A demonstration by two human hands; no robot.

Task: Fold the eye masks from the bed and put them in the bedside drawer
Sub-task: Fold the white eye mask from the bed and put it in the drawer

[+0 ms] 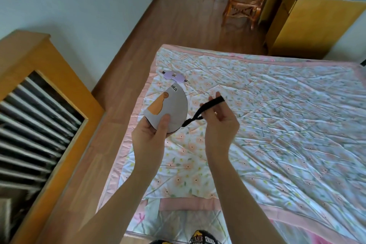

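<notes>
Grey eye mask [168, 109] folded in half, pinched in left hand [150, 134] above the bed [277, 125]; right hand [221, 123] closed on its black strap [206, 109] (limp, light, likely springy). Lilac mask [174, 76] lies flat beyond

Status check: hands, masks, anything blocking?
Left hand grips folded grey eye mask. Right hand pulls its black strap taut. Purple eye mask flat on bed, unfolded. Nothing in the way.
</notes>
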